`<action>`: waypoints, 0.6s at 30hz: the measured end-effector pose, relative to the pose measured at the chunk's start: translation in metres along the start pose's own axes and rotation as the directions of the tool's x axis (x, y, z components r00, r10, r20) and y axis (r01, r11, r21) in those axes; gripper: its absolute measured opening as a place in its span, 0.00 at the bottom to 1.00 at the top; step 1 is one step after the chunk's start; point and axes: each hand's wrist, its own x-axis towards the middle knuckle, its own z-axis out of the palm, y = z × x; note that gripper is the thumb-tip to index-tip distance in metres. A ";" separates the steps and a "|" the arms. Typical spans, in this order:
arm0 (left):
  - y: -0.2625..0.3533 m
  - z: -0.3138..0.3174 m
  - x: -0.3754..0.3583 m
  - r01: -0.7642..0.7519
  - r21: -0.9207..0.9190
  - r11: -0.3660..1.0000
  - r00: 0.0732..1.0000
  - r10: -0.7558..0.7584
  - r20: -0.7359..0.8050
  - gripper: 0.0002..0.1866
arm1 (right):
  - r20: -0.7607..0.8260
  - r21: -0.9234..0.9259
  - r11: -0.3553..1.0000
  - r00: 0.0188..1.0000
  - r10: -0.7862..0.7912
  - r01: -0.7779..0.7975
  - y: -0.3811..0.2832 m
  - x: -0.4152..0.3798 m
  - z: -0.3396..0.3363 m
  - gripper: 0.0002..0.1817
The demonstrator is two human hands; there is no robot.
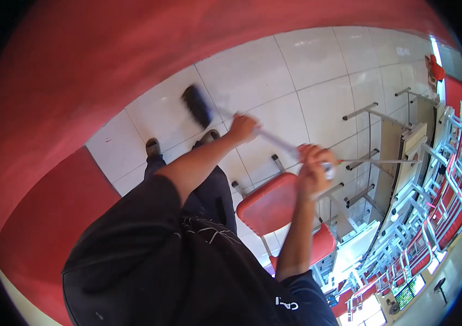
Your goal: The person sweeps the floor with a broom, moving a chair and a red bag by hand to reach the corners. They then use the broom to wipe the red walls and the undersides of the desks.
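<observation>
A broom slants across the middle of the view, its dark bristle head (197, 106) blurred above the floor near my shoes. My left hand (244, 129) is wrapped round the lower part of its pale handle (277, 142). Further up, my right hand (315, 165) grips the handle close to its end, where a whitish cap (328, 170) sticks out. Below my right hand stands a chair with a red backrest (268, 204) and a red seat (323, 245); the hand appears above it, apart from it.
A red wall (106, 65) curves along the left and top, beside the white tiled floor (252, 68). On the right stand desks with metal legs (369, 122) and several stacked red chairs (451, 217). Lit screens (410, 292) show at the lower right.
</observation>
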 end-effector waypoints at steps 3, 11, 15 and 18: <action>0.055 -0.001 0.097 -0.109 -0.020 0.994 0.970 0.102 -0.222 0.15 | 0.110 -0.252 0.952 0.983 -0.147 0.171 -0.021 0.031 -0.001 0.09; 0.155 -0.040 0.072 -0.253 -0.126 0.959 0.953 0.224 -0.204 0.16 | 0.123 -0.137 0.975 0.980 -0.159 0.176 -0.123 0.005 -0.051 0.07; 0.093 -0.002 0.018 -0.074 -0.050 0.996 0.988 0.080 0.131 0.04 | 0.000 -0.133 0.987 0.996 0.089 -0.089 -0.092 0.002 -0.069 0.08; 0.067 0.014 0.088 -0.058 0.070 0.996 0.996 0.053 0.073 0.06 | 0.043 -0.045 0.999 0.999 -0.001 0.002 -0.048 0.045 -0.072 0.07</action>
